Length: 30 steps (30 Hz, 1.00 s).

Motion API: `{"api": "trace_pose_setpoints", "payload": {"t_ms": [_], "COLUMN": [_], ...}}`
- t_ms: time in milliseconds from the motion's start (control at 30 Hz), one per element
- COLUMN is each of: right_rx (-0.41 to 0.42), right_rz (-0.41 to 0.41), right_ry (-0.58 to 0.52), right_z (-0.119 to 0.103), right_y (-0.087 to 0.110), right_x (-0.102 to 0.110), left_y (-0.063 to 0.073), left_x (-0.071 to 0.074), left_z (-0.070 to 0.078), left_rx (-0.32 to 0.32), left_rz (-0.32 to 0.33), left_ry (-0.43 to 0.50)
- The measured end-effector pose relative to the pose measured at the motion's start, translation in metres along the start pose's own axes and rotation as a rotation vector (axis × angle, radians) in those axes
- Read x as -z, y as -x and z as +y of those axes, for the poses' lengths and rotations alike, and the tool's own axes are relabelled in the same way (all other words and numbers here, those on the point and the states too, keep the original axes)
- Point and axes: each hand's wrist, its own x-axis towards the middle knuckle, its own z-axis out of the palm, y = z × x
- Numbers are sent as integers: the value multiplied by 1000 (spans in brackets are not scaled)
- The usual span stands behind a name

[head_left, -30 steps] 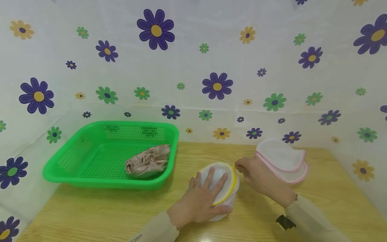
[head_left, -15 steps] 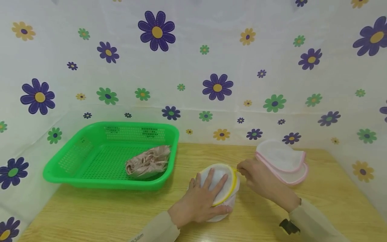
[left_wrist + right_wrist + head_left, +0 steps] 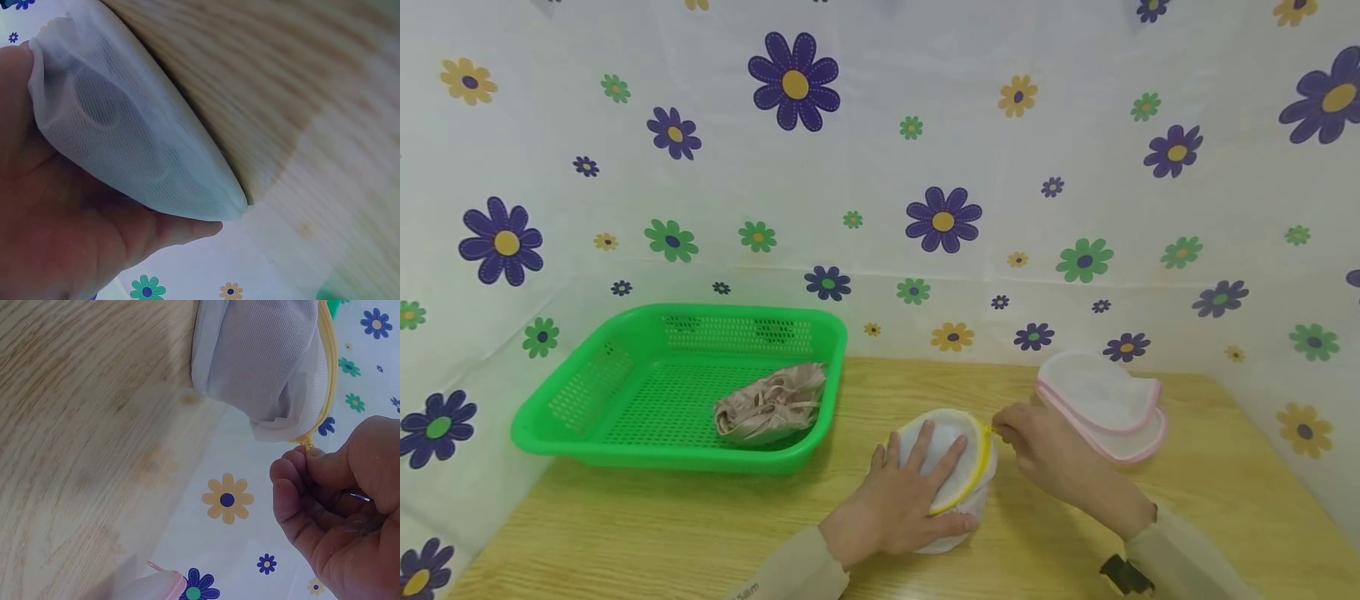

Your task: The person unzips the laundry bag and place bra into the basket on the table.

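A round white mesh laundry bag (image 3: 972, 503) with a yellow zipper (image 3: 982, 467) stands on the wooden table, something pale showing inside through the mesh. My left hand (image 3: 895, 510) presses on its top with fingers spread. In the left wrist view, the palm and thumb lie along the side of the mesh. At the far right end of the zipper, my right hand (image 3: 1048, 446) pinches the small yellow zipper pull (image 3: 308, 447) between thumb and index finger, the other fingers curled. Most of the pull is hidden by the fingertips.
On the left stands a green plastic basket (image 3: 700, 456), holding a bundled beige satiny cloth (image 3: 771, 406). Two flat white mesh pieces with pink edging (image 3: 1101, 389) lie at the back right, close to my right hand. A flower-printed sheet (image 3: 865, 167) hangs behind the table.
My right hand and forearm have shifted slightly right, still pinching the zipper pull. The left hand stays on the bag. The head view has tilted up a little.
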Motion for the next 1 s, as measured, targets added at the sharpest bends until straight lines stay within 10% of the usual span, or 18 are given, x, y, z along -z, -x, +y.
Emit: {"api": "trace_pose_setpoints", "payload": {"t_ms": [1000], "right_rx": [67], "right_rz": [63], "right_ry": [40], "right_z": [-3], "right_y": [7], "right_x": [-4], "left_y": [-2], "left_x": [-3], "left_z": [-1], "left_rx": [2], "left_rz": [50], "left_ry": [-11]}}
